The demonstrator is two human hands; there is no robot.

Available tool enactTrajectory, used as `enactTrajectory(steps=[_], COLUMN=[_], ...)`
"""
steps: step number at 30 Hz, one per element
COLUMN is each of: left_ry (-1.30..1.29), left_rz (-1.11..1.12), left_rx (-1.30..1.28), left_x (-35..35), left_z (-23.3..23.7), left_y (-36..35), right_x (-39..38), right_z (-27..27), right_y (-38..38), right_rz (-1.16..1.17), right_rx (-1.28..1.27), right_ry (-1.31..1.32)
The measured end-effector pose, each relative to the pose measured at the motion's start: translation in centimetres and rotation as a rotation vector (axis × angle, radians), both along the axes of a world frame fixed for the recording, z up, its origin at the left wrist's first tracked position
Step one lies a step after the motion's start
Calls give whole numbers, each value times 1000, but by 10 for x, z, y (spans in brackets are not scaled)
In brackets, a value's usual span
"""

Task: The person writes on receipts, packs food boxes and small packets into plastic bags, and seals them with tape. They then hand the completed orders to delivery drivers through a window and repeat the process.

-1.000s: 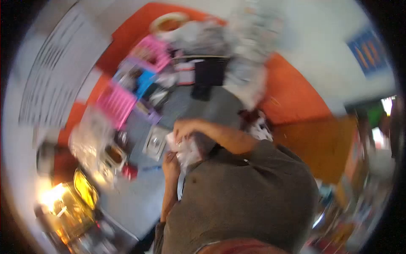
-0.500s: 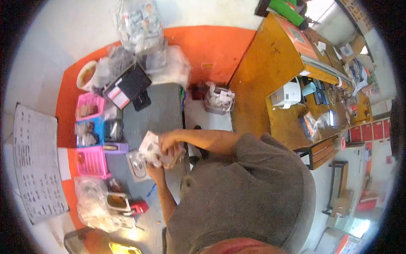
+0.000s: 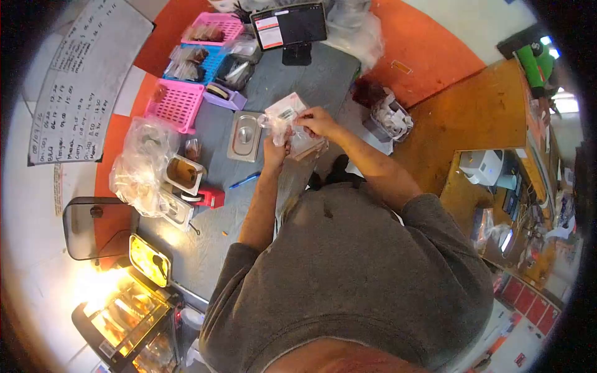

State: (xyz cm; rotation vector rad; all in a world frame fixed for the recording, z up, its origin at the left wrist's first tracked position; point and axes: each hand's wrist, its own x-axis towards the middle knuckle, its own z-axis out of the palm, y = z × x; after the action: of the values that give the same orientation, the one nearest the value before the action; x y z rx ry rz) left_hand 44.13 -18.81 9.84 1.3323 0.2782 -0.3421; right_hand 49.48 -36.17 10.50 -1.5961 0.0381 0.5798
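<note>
Over the grey table, my left hand [image 3: 275,150] is closed around the lower side of a clear plastic bag [image 3: 279,132]. My right hand [image 3: 316,122] pinches the same bag from the right with bent fingers. Behind the bag lies a white and pink packet [image 3: 290,105] with a printed label. More clear plastic and brownish packaging [image 3: 314,150] sit below my right hand, partly hidden. A steel lid [image 3: 244,138] rests just left of my hands. Near my left forearm lies a blue pen [image 3: 244,181].
Pink baskets [image 3: 176,105] and a blue basket [image 3: 205,62] line the wall side. A tablet [image 3: 290,28] stands at the back. Steel containers [image 3: 185,173], a red tape dispenser [image 3: 210,198] and a lit warmer [image 3: 127,314] are at left. A waste bin [image 3: 390,120] stands right of the table.
The camera view has turned and shifted, so the table now appears more upright with the warmer in sight. Both hands remain at the packaging, with the clear bag now pulled between them.
</note>
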Motion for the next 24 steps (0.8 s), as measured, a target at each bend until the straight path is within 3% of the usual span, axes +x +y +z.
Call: enactTrajectory(steps=[14, 18, 19, 21, 24], left_ry=[-16, -38, -66, -132, 21], left_rz=[52, 81, 31, 27, 75], left_rx=[-21, -10, 50, -99, -144], left_x=[1, 0, 3, 9, 6], left_z=[-8, -16, -31, -58, -24], left_y=[-3, 1, 3, 5, -9], right_x=[1, -5, -8, -8, -5], right_z=[-19, 15, 17, 7, -10], right_y=[1, 2, 0, -3, 3], right_rz=[14, 149, 89, 14, -63], right_rx=[-55, -177, -104, 9, 115], right_ry=[-117, -166, -199, -176, -106])
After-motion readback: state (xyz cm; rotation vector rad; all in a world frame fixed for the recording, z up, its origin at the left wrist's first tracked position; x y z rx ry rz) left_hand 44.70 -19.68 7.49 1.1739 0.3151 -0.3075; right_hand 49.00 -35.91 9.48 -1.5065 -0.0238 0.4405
